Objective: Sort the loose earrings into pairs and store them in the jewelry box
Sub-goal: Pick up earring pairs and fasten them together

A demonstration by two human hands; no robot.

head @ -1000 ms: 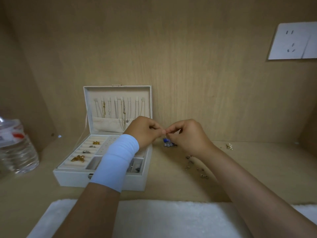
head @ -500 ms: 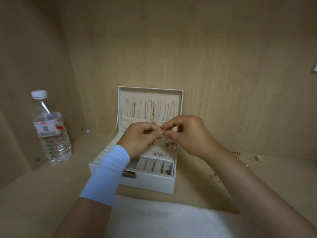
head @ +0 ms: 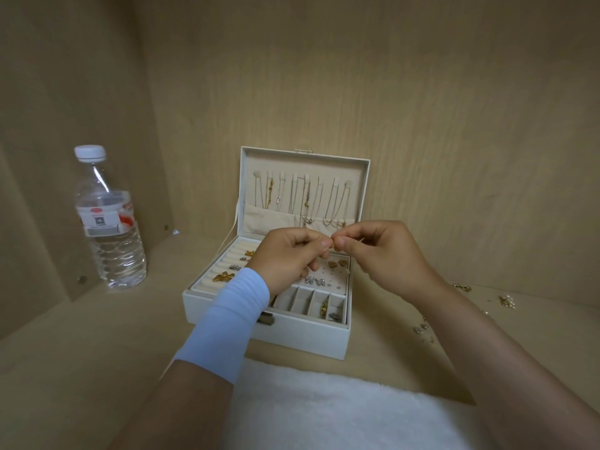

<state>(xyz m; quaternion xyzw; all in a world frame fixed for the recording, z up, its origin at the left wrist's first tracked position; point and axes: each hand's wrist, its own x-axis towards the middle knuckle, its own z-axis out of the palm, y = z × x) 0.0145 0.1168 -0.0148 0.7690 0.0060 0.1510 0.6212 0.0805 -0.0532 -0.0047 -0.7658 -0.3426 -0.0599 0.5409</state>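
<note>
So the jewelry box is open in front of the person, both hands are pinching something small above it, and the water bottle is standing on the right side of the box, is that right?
Not quite. The water bottle stands to the left of the jewelry box, not the right, as the head view shows. The rest holds: the box is open, and the left hand and right hand meet fingertip to fingertip above it, pinching something small.

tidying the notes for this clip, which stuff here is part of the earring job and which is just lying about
Part of the job:
- jewelry box, open
- loose earrings on the shelf
- tiny piece pinched between left hand and right hand

Just lying about:
- water bottle
- white fluffy cloth
</note>
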